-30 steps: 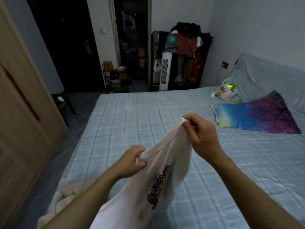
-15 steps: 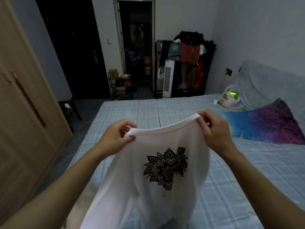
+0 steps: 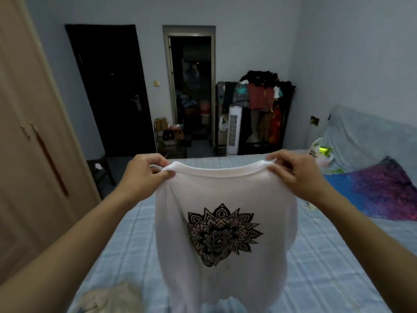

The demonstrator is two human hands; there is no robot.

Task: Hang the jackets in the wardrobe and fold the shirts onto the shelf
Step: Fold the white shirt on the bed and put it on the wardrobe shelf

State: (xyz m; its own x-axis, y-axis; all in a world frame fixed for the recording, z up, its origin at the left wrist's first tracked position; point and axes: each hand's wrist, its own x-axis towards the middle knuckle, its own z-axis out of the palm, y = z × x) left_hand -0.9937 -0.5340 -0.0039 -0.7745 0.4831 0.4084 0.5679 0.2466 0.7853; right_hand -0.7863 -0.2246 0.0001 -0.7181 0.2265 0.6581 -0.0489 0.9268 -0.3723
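Both hands (image 3: 222,175) pinch white shirt (image 3: 223,222) bearing black mandala print (image 3: 222,233), no lettering.

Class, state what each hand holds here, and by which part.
Both the left hand and right hand pinch one white printed shirt at its shoulders, beside the collar.

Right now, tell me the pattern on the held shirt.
White shirt with a black mandala-like flower print, seen in the head view.
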